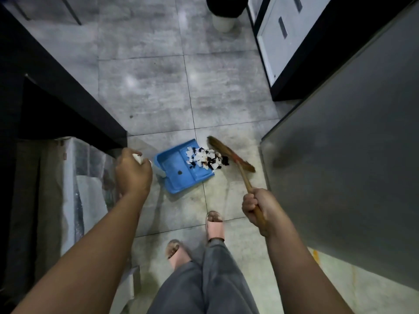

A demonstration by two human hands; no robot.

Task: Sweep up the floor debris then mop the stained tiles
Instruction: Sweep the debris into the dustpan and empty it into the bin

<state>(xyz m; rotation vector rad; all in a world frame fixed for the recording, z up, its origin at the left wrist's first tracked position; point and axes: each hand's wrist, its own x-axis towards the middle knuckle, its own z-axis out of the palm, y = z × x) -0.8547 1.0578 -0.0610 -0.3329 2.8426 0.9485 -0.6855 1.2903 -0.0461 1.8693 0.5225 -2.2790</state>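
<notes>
Left hand [132, 171] grips handle of dustpan [179, 175]; right hand [255, 206] clenches broom [231, 156], bristles behind debris [204, 158] at dustpan lip. Best: hold lip flat, use short strokes toward dustpan.

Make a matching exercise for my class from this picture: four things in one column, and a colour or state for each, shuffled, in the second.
Things:
1 dustpan
2 broom
3 debris
4 slippers

Descriptions:
A pink
B held by the right hand
C blue
D white and black, at the dustpan's lip

Pairs: 1-C; 2-B; 3-D; 4-A
</notes>
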